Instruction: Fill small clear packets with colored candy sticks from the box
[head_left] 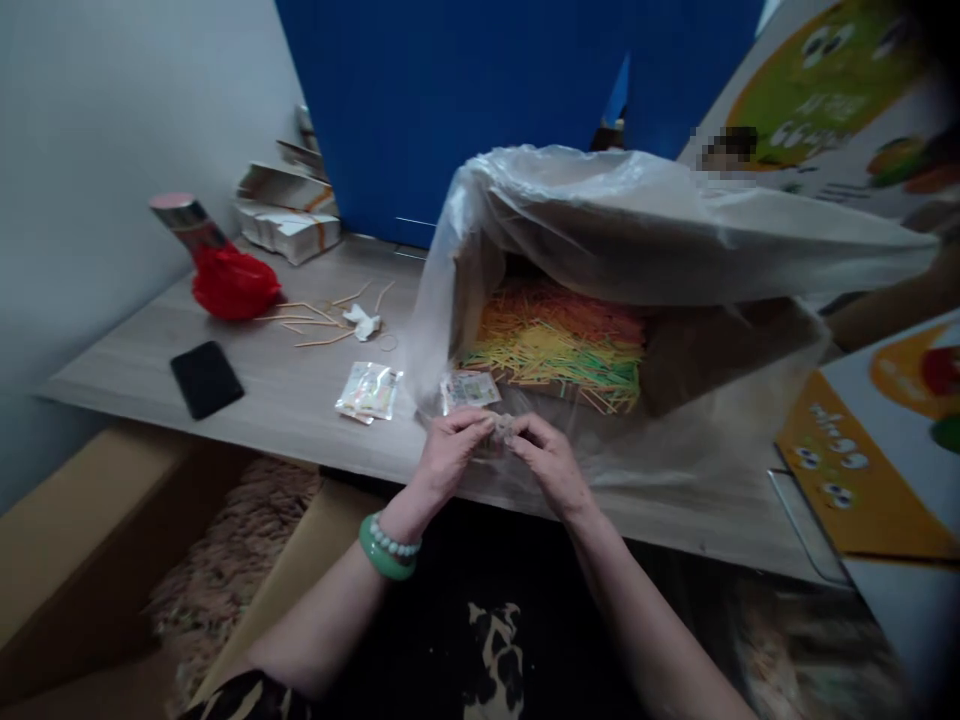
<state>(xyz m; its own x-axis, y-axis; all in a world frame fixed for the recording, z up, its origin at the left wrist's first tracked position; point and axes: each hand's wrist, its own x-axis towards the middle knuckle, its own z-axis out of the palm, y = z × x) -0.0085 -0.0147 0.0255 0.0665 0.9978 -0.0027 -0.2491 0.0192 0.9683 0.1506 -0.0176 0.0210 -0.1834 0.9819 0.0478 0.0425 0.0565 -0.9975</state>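
Note:
At the table's front edge, the fingers of my left hand [448, 452] and my right hand [553, 466] are closed on a small crinkled clear plastic packet [501, 430], one at each side; its contents are too blurred to tell. Just behind my left hand lies a flat printed packet [471, 388], and more clear printed packets [369, 390] lie to the left. Beyond my hands, a cardboard box [670, 365] lined with a clear plastic bag [600, 225] lies open toward me. Thin sticks [559, 345] in red, orange, yellow and green fill part of it.
On the table's left are a black flat device [207, 379], a red bag-wrapped bundle [234, 283], loose pale sticks [307, 322] and stacked white cartons [289, 215]. Below left, an open carton [82, 520] holds many small packets. Printed boxes [870, 470] flank the right; a blue panel [487, 90] stands behind.

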